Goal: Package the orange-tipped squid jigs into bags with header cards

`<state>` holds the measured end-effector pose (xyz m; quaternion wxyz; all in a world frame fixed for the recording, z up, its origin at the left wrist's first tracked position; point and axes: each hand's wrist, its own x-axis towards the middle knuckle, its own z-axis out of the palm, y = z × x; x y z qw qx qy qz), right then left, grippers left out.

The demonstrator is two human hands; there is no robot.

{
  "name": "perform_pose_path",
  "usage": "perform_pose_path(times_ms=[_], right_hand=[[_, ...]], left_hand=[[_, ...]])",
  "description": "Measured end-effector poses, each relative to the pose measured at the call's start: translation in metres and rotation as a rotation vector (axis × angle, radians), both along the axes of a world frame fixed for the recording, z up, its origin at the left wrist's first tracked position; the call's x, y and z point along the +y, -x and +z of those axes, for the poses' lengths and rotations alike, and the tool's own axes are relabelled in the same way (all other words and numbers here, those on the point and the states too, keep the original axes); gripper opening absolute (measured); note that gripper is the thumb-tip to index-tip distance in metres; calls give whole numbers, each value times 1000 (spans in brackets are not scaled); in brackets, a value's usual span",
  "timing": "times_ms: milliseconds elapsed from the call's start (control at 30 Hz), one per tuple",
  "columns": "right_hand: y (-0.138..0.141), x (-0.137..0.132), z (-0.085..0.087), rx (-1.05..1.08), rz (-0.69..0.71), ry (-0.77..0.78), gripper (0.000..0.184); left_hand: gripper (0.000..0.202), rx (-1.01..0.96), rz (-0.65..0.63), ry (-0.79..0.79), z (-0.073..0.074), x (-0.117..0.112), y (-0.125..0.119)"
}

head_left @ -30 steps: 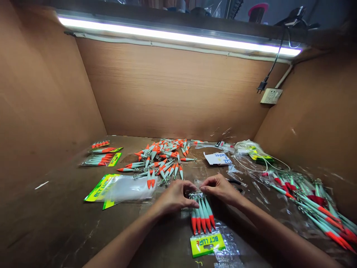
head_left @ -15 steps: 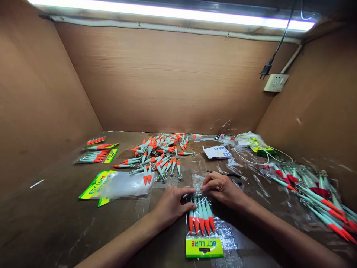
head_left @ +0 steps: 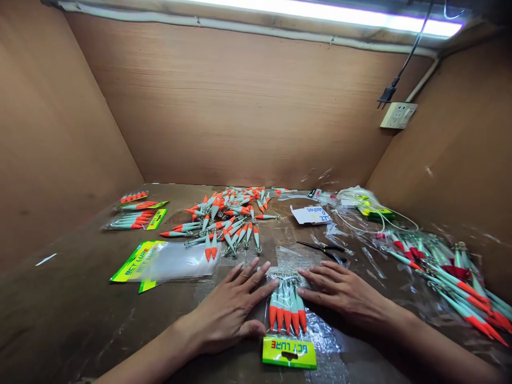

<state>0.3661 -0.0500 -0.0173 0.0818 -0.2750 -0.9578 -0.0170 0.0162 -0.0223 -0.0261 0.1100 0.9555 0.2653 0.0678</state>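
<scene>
Head view: a brown back panel rises behind a dark brown tabletop. A lit tube lamp runs along the top, above the panel. At the far right of the tabletop lies a heap of lures, pale with orange and red ends. Centrally, in front of the panel, lies a loose pile of orange-and-pale lures. Left of centre, flat bags with yellow-green headers overlap.

My left hand is palm down, fingers extended and spread, gripping nothing; its index finger and thumb reach the left edge of the filled pack. My right hand is likewise palm down, fingers extended, nothing gripped; its fingertips are at the pack's right edge. I cannot tell how firmly either hand presses.

The pack lies flat between my hands, header toward me, with five lures side by side inside, orange ends toward the header. Filled packs lie at the far left. Beyond my right hand are black-handled pliers and, farther back, a handwritten white card. A wall outlet is mounted at right; a black plug hangs beside it.
</scene>
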Motion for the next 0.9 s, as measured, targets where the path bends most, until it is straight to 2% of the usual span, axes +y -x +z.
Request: perform_pose_path(times_ms=[67, 167, 233, 300, 400, 467, 567, 667, 800, 900], right_hand=[[1, -4, -6, 115, -74, 80, 45], [16, -5, -14, 419, -365, 223, 34], [30, -1, -15, 545, -534, 317, 33], [44, 3, -13, 575, -594, 403, 28], [57, 5, -10, 705, -613, 619, 22], [63, 4, -7, 912, -594, 839, 28], [70, 3, -3, 1166, -458, 1086, 39], [73, 6, 4, 1210, -380, 1171, 38], [77, 12, 9, 1169, -399, 1169, 33], [85, 12, 7, 1186, -410, 1144, 31]], left_hand=[[84, -46, 107, 0, -2, -1, 3], [78, -127, 320, 8, -7, 1, -8], [66, -142, 363, 38, -7, 3, -20], [55, -183, 345, 89, -5, 3, -30], [49, -382, 361, 233, 1, -2, -36], [46, -567, 383, 440, 5, -7, -35], [42, -816, 416, 750, 11, -13, -33], [50, -973, 480, 857, 15, -17, -30], [58, -1095, 502, 972, 15, -20, -25], [60, -1111, 517, 998, 10, -20, -21]])
